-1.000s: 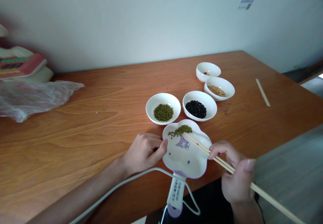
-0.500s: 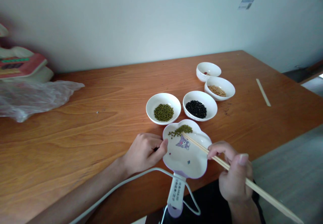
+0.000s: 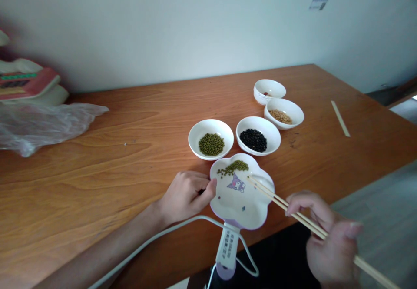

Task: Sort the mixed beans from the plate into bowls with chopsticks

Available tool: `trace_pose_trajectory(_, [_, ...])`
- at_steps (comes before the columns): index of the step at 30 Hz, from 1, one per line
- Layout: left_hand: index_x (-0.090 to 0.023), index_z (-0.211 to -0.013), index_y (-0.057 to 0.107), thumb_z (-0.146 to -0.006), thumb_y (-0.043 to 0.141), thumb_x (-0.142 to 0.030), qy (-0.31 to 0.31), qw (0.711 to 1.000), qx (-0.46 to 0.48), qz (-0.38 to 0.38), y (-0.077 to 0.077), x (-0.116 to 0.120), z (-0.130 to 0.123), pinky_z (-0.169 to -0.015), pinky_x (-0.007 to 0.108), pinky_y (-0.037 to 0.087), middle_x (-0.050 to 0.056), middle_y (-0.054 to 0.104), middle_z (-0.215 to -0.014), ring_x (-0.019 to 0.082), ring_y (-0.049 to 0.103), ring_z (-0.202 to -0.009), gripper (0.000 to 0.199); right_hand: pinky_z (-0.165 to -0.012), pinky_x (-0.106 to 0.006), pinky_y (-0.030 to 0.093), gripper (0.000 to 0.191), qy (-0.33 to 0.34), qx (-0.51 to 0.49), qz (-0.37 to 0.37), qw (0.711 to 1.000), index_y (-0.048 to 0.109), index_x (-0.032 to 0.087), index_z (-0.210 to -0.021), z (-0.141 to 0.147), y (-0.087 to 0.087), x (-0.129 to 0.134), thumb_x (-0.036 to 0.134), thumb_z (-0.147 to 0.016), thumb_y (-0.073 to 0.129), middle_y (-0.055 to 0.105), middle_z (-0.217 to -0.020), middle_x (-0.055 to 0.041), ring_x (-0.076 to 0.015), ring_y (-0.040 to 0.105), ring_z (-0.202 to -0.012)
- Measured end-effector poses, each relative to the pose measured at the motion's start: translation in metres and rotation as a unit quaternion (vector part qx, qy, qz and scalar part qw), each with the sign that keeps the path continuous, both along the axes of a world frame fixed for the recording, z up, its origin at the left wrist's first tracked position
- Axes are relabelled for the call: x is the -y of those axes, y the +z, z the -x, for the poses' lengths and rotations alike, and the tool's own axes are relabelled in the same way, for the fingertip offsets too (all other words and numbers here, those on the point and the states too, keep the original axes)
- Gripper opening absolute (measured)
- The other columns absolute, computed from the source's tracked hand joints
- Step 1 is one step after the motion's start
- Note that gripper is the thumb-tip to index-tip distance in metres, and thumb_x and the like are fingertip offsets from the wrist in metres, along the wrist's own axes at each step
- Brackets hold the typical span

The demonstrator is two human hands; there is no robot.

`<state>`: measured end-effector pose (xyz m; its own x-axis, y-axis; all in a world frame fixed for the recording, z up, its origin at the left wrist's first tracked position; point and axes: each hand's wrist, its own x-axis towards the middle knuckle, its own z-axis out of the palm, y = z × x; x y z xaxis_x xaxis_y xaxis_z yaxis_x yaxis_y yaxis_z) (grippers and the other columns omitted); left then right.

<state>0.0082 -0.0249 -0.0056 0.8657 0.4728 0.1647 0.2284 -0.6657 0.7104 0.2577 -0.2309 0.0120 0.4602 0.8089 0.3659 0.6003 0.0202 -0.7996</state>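
My right hand (image 3: pixel 332 232) is closed around a pair of wooden chopsticks (image 3: pixel 276 198). Their tips are over a white, purple-rimmed, flower-shaped dish with a handle (image 3: pixel 250 210); a tiny green bean seems to sit at the tips. In the dish's upper part lies a small heap of green mung beans (image 3: pixel 237 165), above a printed cartoon figure. My left hand (image 3: pixel 189 195), fingers curled, has its thumb against the dish's left rim; the fingertips are hidden. Just beyond stands a white bowl (image 3: pixel 195 143) of mung beans, beside another bowl (image 3: pixel 274 137) of black beans.
Farther back are a bowl (image 3: pixel 298 115) with tan beans and a bowl (image 3: pixel 276 87) with a few reddish bits. A pale strip (image 3: pixel 340 118) lies on the right. Clear plastic (image 3: pixel 48 126) is at the left. A white cable (image 3: pixel 156 238) runs across my left forearm and the handle.
My right hand has moved right and slightly down, drawing the chopstick tips away from the mung bean heap. My left hand and the dish have stayed in place.
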Motion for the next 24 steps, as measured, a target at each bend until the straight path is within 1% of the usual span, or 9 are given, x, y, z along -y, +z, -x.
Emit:
trace_pose_trajectory(6, [-0.017, -0.062, 0.040, -0.114, 0.042, -0.032, 0.000, 1.000, -0.008, 0.006, -0.001, 0.000, 0.000, -0.058, 0.029, 0.030, -0.003, 0.042, -0.059, 0.008, 0.038, -0.054, 0.054, -0.066, -0.033, 0.052, 0.089, 0.004, 0.002, 0.022, 1.000, 0.071, 0.022, -0.079, -0.005, -0.008, 0.000, 0.075, -0.104, 0.003, 0.071, -0.082, -0.0089, -0.0238, 0.070, -0.079])
trace_pose_trajectory(12, [-0.018, -0.062, 0.038, -0.114, 0.041, -0.033, -0.001, 1.000, -0.014, 0.018, 0.001, 0.000, 0.000, -0.058, 0.030, 0.030, -0.003, 0.042, -0.059, 0.009, 0.038, -0.054, 0.054, -0.062, -0.033, 0.052, 0.091, -0.009, -0.011, 0.021, 1.000, 0.072, 0.022, -0.078, -0.005, -0.009, -0.003, 0.079, -0.102, 0.004, 0.071, -0.078, -0.0095, -0.0246, 0.070, -0.076])
trace_pose_trajectory(14, [-0.018, -0.062, 0.038, -0.114, 0.041, -0.033, 0.000, 1.000, -0.013, 0.017, 0.001, -0.001, 0.000, -0.059, 0.030, 0.030, -0.003, 0.042, -0.059, 0.009, 0.038, -0.054, 0.054, -0.062, -0.033, 0.052, 0.089, -0.013, -0.011, 0.016, 1.000, 0.072, 0.022, -0.078, -0.003, -0.008, -0.005, 0.075, -0.104, 0.007, 0.070, -0.077, -0.0093, -0.0245, 0.070, -0.077])
trace_pose_trajectory(17, [-0.018, -0.062, 0.039, -0.114, 0.042, -0.033, 0.000, 1.000, -0.009, 0.013, 0.001, 0.000, -0.001, -0.059, 0.029, 0.031, -0.003, 0.042, -0.059, 0.009, 0.038, -0.053, 0.055, -0.065, -0.033, 0.052, 0.080, -0.024, -0.018, -0.001, 1.000, 0.072, 0.021, -0.079, 0.001, -0.007, -0.006, 0.065, -0.109, 0.013, 0.071, -0.079, -0.0092, -0.0242, 0.071, -0.079])
trace_pose_trajectory(19, [-0.018, -0.061, 0.039, -0.114, 0.042, -0.032, 0.000, 1.000, -0.008, 0.012, 0.001, 0.000, -0.001, -0.059, 0.029, 0.031, -0.003, 0.042, -0.059, 0.009, 0.038, -0.053, 0.055, -0.066, -0.033, 0.053, 0.077, -0.027, -0.023, -0.015, 0.999, 0.073, 0.021, -0.079, 0.003, -0.006, -0.007, 0.063, -0.110, 0.016, 0.072, -0.079, -0.0093, -0.0242, 0.070, -0.078])
trace_pose_trajectory(21, [-0.018, -0.061, 0.040, -0.114, 0.042, -0.032, -0.001, 1.000, -0.006, 0.012, 0.001, 0.000, -0.001, -0.058, 0.029, 0.031, -0.003, 0.043, -0.059, 0.009, 0.038, -0.053, 0.055, -0.066, -0.035, 0.053, 0.079, -0.030, -0.026, -0.027, 0.999, 0.073, 0.021, -0.078, 0.004, -0.006, -0.007, 0.064, -0.110, 0.016, 0.072, -0.077, -0.0092, -0.0249, 0.070, -0.078])
trace_pose_trajectory(24, [-0.018, -0.061, 0.040, -0.114, 0.042, -0.032, -0.001, 1.000, -0.003, 0.008, 0.001, 0.000, -0.001, -0.058, 0.029, 0.030, -0.003, 0.042, -0.059, 0.009, 0.038, -0.053, 0.054, -0.067, -0.037, 0.053, 0.082, -0.042, -0.045, -0.037, 0.997, 0.073, 0.021, -0.076, 0.007, -0.004, -0.008, 0.070, -0.107, 0.015, 0.071, -0.076, -0.0097, -0.0267, 0.070, -0.078])
